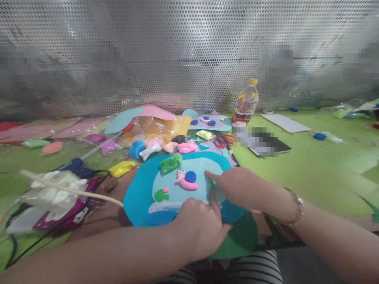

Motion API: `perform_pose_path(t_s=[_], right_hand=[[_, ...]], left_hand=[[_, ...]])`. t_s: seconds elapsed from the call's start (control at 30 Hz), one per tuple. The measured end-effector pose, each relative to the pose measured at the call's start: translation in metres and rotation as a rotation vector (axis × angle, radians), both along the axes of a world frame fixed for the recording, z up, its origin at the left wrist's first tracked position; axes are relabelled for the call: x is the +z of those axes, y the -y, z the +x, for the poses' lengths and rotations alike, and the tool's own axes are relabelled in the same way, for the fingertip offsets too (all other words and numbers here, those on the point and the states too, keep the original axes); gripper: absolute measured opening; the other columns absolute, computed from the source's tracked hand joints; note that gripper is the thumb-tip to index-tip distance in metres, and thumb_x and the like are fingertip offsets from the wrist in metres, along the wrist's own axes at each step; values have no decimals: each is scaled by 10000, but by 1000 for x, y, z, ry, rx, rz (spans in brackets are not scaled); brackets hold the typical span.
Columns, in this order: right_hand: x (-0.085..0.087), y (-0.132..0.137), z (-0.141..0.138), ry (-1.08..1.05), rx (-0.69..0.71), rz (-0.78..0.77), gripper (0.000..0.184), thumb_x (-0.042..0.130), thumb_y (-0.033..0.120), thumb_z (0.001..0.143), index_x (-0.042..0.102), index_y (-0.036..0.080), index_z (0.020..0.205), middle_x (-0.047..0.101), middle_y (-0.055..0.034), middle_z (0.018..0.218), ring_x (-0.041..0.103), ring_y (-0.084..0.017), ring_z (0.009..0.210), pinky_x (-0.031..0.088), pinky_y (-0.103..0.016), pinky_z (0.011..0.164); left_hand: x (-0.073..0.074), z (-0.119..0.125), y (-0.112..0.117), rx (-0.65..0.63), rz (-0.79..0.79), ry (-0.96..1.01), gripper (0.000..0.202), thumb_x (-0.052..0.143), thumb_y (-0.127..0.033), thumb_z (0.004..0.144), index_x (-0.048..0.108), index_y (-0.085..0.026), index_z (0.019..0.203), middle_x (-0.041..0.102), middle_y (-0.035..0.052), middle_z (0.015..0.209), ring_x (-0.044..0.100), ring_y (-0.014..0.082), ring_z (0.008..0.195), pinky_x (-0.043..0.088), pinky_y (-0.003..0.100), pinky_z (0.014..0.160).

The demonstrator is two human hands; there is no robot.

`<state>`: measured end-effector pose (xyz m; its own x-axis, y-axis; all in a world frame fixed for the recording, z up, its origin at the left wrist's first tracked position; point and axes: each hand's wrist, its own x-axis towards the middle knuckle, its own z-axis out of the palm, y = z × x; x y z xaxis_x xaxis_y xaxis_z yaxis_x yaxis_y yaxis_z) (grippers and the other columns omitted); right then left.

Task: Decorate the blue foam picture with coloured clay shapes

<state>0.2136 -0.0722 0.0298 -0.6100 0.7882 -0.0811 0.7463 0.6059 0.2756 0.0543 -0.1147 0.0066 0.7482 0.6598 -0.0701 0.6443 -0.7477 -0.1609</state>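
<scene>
A pink clay snail (188, 181) with a blue shell lies on a light blue paper panel (171, 165) set on a larger blue cloud-shaped sheet (136, 189). Green clay with a pink flower (161, 195) sits left of it, above a white clay strip (160, 207). My left hand (198, 225) reaches across the lower edge, its index finger stretched toward a small bit of green clay (212, 184). From the right, my right hand (231, 183) touches the panel with its index finger extended, beside that bit; its other fingers are partly hidden. A wrapped green clay pack (171, 163) rests on the sheet's top edge.
Wrapped clay packs, such as a yellow one (122, 168), lie behind and left. Red-handled scissors (222, 141), a bottle (245, 104) and a dark flat device (266, 142) stand or lie further back. A glue gun's cord and a pale stick (71, 188) are at left.
</scene>
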Motion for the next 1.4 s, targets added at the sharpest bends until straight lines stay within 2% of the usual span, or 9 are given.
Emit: perform_pose_path(t_s=[0.27, 0.33, 0.47, 0.63, 0.83, 1.03, 1.2, 1.33, 1.4], right_hand=[[-7, 3, 1, 11, 20, -6, 619, 415, 148, 792, 354, 138, 1407, 523, 2, 535, 419, -133, 418, 142, -272, 427], [-4, 3, 2, 2, 25, -13, 629, 415, 140, 788, 340, 118, 1413, 515, 6, 525, 411, -134, 417, 138, -274, 422], [5, 5, 3, 2, 26, -7, 604, 414, 103, 781, 393, 120, 1384, 533, -3, 538, 407, -137, 423, 125, -280, 417], [8, 8, 1, -27, 14, -41, 432, 408, 151, 834, 545, 163, 1244, 567, -17, 585, 421, -130, 442, 131, -278, 432], [3, 9, 0, -16, 45, -23, 441, 411, 132, 834, 525, 147, 1259, 532, -3, 553, 416, -134, 431, 141, -280, 430], [12, 13, -2, 85, 1, -66, 378, 458, 93, 805, 598, 89, 1156, 589, -42, 604, 481, -143, 463, 203, -278, 429], [6, 26, -4, 127, 124, -39, 519, 580, 188, 764, 511, -9, 1240, 554, -27, 530, 466, -144, 423, 262, -268, 438], [7, 34, -10, 150, 81, -180, 332, 582, 166, 760, 634, 39, 1063, 541, -20, 498, 472, -140, 410, 249, -256, 398], [7, 35, -14, 145, 36, -210, 263, 554, 123, 759, 664, 68, 992, 559, -24, 522, 493, -139, 413, 230, -254, 382]], left_hand=[[1, 1, 4, 93, -39, -24, 711, 430, -484, 888, 375, 60, 1342, 639, 137, 628, 622, 261, 552, 472, 359, 480], [3, 1, 3, 166, -69, -17, 749, 432, -509, 877, 345, 58, 1358, 645, 137, 640, 629, 269, 566, 479, 366, 499], [7, 2, 1, 189, -148, -17, 759, 398, -517, 881, 314, 54, 1374, 663, 150, 672, 645, 284, 603, 487, 369, 520], [9, 2, -1, 178, -151, -33, 702, 369, -503, 889, 395, 31, 1342, 672, 173, 716, 648, 302, 616, 490, 393, 510], [9, 0, -3, 166, -140, -24, 714, 371, -513, 870, 417, 31, 1331, 663, 163, 669, 639, 312, 598, 493, 422, 517], [8, -2, -9, 147, -40, 5, 834, 374, -623, 826, 447, 59, 1299, 659, 251, 948, 625, 376, 877, 498, 468, 696], [10, -1, -11, 167, -75, -3, 831, 369, -594, 835, 352, 49, 1361, 675, 203, 880, 641, 330, 778, 498, 423, 634], [11, -1, -14, 127, -104, -6, 820, 354, -567, 844, 307, 51, 1381, 681, 190, 843, 646, 305, 689, 482, 384, 548], [11, 0, -17, 57, -90, -27, 791, 345, -539, 852, 299, 43, 1386, 673, 221, 928, 652, 304, 683, 476, 379, 527]])
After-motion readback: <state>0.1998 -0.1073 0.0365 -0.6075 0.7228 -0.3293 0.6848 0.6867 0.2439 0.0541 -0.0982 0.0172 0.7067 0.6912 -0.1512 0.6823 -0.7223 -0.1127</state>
